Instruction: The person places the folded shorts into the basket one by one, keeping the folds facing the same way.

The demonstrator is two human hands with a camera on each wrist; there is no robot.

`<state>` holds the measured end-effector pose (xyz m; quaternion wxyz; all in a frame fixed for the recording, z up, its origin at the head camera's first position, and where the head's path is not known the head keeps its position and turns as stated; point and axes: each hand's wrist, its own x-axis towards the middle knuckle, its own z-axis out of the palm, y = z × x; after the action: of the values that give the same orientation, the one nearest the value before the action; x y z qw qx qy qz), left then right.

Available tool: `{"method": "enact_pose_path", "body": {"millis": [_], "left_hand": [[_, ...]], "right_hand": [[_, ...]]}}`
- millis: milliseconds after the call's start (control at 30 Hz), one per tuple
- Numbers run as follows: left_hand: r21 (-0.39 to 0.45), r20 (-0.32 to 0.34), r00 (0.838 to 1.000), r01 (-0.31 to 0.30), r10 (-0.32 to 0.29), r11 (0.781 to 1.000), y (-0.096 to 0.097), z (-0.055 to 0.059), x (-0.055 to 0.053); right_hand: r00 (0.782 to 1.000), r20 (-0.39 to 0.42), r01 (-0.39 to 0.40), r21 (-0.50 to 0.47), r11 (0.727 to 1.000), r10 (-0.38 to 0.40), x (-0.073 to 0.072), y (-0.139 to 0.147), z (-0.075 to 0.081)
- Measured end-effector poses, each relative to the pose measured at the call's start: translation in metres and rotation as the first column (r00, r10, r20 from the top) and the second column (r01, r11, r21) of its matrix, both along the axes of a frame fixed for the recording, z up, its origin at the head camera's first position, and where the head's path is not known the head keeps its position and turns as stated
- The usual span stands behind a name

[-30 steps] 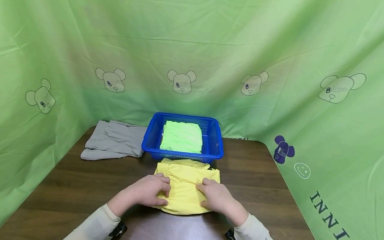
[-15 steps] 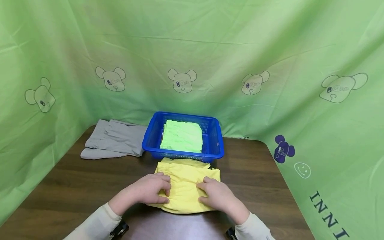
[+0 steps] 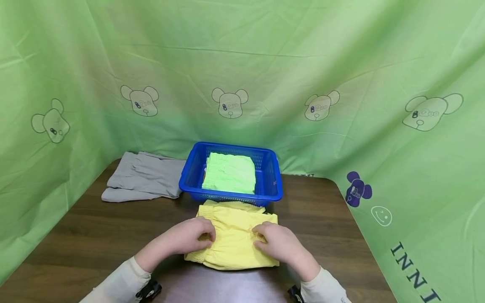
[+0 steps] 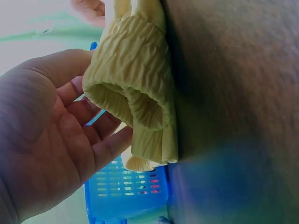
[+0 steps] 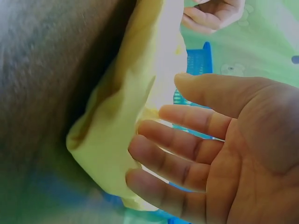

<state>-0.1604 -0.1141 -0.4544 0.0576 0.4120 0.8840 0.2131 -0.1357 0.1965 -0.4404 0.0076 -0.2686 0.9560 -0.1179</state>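
A folded pair of yellow pants (image 3: 235, 240) with a gathered elastic waistband (image 4: 128, 70) lies on the table in front of me. My left hand (image 3: 191, 235) is over its left side, fingers loosely bent, fingertips at the upper face of the cloth. Over the right side is my right hand (image 3: 278, 242). Its fingers (image 5: 168, 133) are spread and nearly straight in the right wrist view, with the tips at the cloth and the thumb apart from it. Neither hand grips the fabric.
Behind the pants stands a blue basket (image 3: 273, 195) holding a folded neon-green garment (image 3: 230, 173). Folded grey clothing (image 3: 147, 176) lies left of the basket. A green printed curtain (image 3: 265, 54) hangs round the back and sides of the wooden table (image 3: 318, 235).
My right hand has drawn slightly to the right and eased off the cloth. The left hand has shifted only a little. The pants' front left corner now spreads farther left.
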Motion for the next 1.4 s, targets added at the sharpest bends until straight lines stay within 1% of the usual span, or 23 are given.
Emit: {"method": "enact_pose_path", "body": {"millis": [67,267,400,533,600,667,767,833,900,1000,1067,1133,1233,1400], "left_hand": [[0.002,-0.003,1.0,-0.006,0.006,1.0,0.0,0.001,0.001],[0.009,-0.052,0.998,-0.04,0.041,0.999,0.001,0.003,0.006],[-0.017,-0.091,0.992,-0.089,0.088,0.996,0.0,0.004,0.005],[-0.06,-0.124,0.982,-0.153,0.145,0.986,-0.001,0.004,0.004],[-0.062,-0.113,0.978,-0.186,0.178,0.981,-0.002,0.005,0.004],[-0.063,-0.088,0.971,-0.23,0.224,0.971,-0.003,0.005,0.005],[-0.06,-0.029,0.953,-0.303,0.301,0.951,-0.003,0.005,0.005],[-0.069,-0.002,0.941,-0.338,0.339,0.939,-0.004,0.006,0.005],[-0.073,0.02,0.934,-0.354,0.357,0.932,-0.005,0.006,0.004],[-0.084,0.037,0.93,-0.363,0.366,0.928,-0.006,0.007,0.004],[-0.086,0.049,0.923,-0.376,0.381,0.922,-0.006,0.007,0.004],[-0.087,0.061,0.912,-0.399,0.405,0.913,-0.006,0.008,0.004],[-0.085,0.087,0.891,-0.439,0.446,0.894,-0.006,0.008,0.003],[-0.076,0.13,0.862,-0.483,0.489,0.872,-0.008,0.007,0.001]], "right_hand": [[1.0,-0.007,0.015,-0.011,1.0,-0.015,-0.001,0.002,0.001],[0.997,-0.022,0.079,-0.036,0.996,-0.08,-0.004,0.005,0.004],[0.991,-0.019,0.133,-0.043,0.99,-0.134,-0.005,0.006,0.006],[0.981,-0.01,0.191,-0.051,0.98,-0.192,-0.007,0.009,0.007],[0.975,0.002,0.222,-0.055,0.973,-0.223,-0.008,0.011,0.007],[0.967,0.017,0.254,-0.056,0.966,-0.253,-0.009,0.014,0.007],[0.956,0.032,0.295,-0.058,0.954,-0.293,-0.011,0.017,0.006],[0.949,0.039,0.316,-0.062,0.947,-0.314,-0.012,0.018,0.005],[0.944,0.044,0.33,-0.07,0.941,-0.327,-0.013,0.019,0.004],[0.939,0.057,0.344,-0.079,0.936,-0.34,-0.014,0.02,0.003],[0.935,0.071,0.354,-0.082,0.932,-0.349,-0.015,0.021,0.003],[0.928,0.087,0.368,-0.081,0.926,-0.361,-0.016,0.022,0.004],[0.914,0.119,0.397,-0.073,0.915,-0.387,-0.017,0.024,0.004],[0.891,0.153,0.44,-0.059,0.896,-0.428,-0.021,0.027,0.002]]}}
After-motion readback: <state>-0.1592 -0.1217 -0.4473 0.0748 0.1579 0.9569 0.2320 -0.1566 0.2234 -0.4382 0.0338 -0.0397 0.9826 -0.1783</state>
